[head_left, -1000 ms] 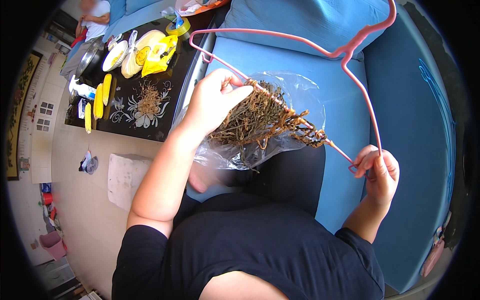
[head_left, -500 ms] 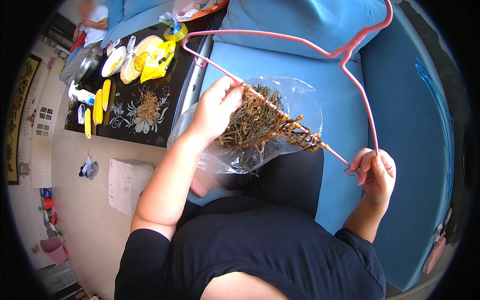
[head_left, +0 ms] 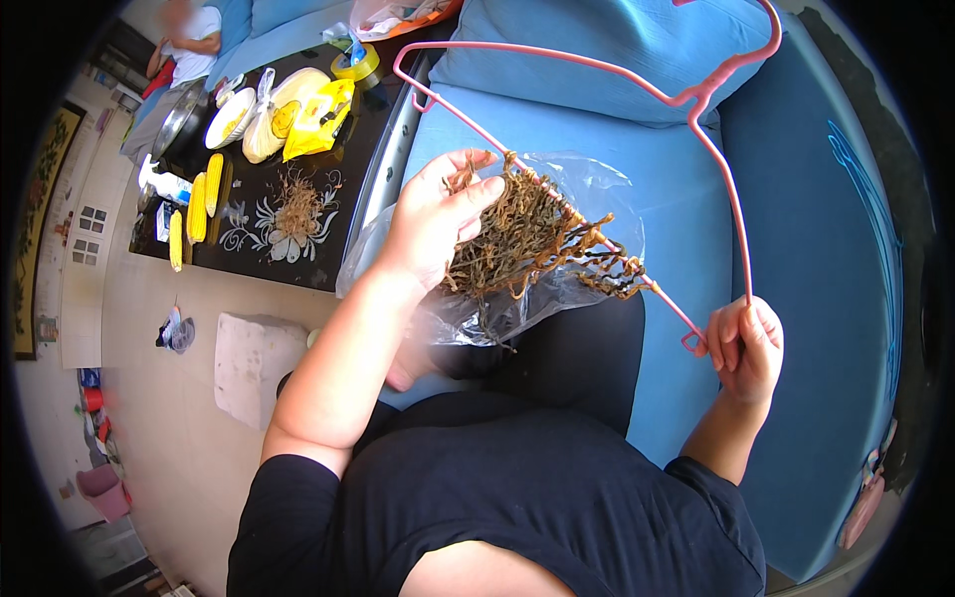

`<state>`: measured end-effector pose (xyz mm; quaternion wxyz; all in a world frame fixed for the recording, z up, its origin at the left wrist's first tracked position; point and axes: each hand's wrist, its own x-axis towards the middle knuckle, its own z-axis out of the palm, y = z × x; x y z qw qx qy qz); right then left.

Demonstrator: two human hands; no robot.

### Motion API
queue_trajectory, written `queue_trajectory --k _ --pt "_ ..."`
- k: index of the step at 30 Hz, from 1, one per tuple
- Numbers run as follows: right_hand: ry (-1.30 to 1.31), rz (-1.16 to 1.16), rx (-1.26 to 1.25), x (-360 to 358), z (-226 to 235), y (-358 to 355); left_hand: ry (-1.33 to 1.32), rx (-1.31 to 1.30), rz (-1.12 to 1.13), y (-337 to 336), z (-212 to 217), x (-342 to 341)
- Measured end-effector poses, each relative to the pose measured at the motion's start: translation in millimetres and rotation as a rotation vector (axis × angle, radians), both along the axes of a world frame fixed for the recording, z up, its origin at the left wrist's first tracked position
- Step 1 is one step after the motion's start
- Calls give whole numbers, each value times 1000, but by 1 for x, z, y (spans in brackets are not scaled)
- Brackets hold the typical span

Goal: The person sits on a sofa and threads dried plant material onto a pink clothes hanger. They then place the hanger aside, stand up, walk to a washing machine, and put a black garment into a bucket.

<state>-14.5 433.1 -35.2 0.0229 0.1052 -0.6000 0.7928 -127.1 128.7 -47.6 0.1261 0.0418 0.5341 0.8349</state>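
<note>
My right hand (head_left: 748,346) is closed round the lower corner of a pink clothes hanger (head_left: 701,97), which tilts up and away over the sofa seat. Brown, shrivelled dried vegetable strips, perhaps beans, hang looped over its long straight bar. More dried strips (head_left: 512,234) lie heaped behind and below the bar in a clear plastic bag (head_left: 609,184) by my lap. My left hand (head_left: 418,224), just left of the bar, pinches a few strips between thumb and fingers. Part of the heap is hidden by this hand.
Left of the sofa (head_left: 662,189), a dark table (head_left: 254,184) bears corn cobs (head_left: 213,184), a yellow packet (head_left: 320,117), a bowl (head_left: 231,117), tape (head_left: 355,65) and a pile of brown scraps (head_left: 296,207). A white block stool (head_left: 259,368) stands on the floor. Another person (head_left: 189,45) sits far left.
My left hand has let go of the hanger's bar and moved slightly right, now pinching strips. The hanger's far left corner has shifted up and right.
</note>
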Motion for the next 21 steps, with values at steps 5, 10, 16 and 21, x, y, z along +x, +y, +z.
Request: queue_trajectory --k 5,10,16,21 --pt "20 25 -18 -1 1 -1 -129 232 -84 -2 -6 -6" --pt "19 40 -39 0 0 0 59 -182 97 5 -4 -1" --pt "-29 -13 36 3 -1 -2 1089 -1314 402 2 -4 -2" --pt "-47 -44 155 6 0 -2 946 -1322 211 -3 4 -3"
